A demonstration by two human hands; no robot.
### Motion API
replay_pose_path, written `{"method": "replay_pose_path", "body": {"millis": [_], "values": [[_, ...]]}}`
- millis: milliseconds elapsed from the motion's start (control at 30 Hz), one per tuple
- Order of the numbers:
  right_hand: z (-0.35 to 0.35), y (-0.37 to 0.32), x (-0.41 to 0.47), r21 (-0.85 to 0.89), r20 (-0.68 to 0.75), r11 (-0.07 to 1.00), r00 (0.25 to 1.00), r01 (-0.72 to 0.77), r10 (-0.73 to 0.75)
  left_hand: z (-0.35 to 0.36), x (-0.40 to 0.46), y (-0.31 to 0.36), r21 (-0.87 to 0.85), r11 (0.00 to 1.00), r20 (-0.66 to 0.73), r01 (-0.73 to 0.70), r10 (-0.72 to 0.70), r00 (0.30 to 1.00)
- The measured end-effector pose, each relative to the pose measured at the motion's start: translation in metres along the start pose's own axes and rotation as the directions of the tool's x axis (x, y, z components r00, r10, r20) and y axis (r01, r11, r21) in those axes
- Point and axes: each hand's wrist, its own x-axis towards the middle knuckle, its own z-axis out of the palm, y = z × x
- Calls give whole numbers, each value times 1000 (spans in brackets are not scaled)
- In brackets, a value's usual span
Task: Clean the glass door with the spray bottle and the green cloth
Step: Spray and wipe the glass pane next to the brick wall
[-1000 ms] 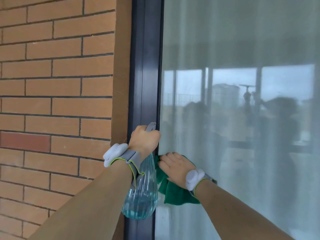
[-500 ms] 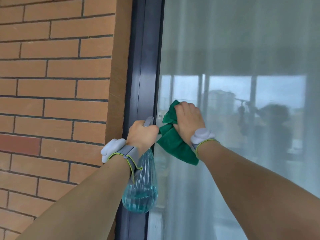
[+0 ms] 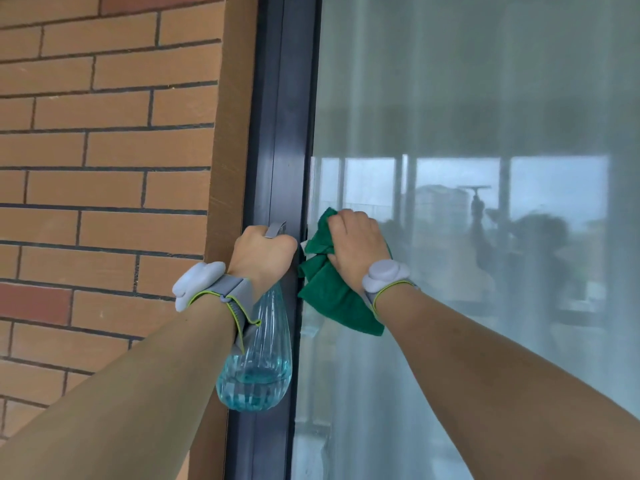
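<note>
Wiping step: right grip clamps cloth against glass, left grip clamps bottle; next, wipe onward.

The left hand grips the neck of a clear ribbed plastic spray bottle, which hangs down with pale blue liquid in its base, in front of the dark metal door frame. Just beside it, the right hand presses a bunched green cloth against the reflective glass door. A tan brick wall stands left.

No readable text, labels, brands or numbers anywhere, none on any surface in view
</note>
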Motion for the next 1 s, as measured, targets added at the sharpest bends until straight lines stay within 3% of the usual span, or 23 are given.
{"method": "replay_pose_path", "body": {"millis": [167,267,367,600,867,1000], "values": [[-8,18,-39,19,86,999,996,-29,27,11,-11,-8,-20,999,14,42,-42,999],[-12,25,-82,72,249,988,957,138,-151,17,-17,-3,-13,999,22,51,-51,998],[-16,22,-127,141,395,949,863,283,-316,29,-25,10,-2,999,40,34,-34,999],[-23,15,-171,217,430,936,833,278,-347,82,-64,43,97,993,240,-60,35,970],[-44,67,-205,100,412,981,891,167,-194,145,-106,71,187,978,404,-98,14,914],[-40,70,-215,124,357,976,909,179,-212,159,-108,69,244,965,417,-96,-15,909]]}}
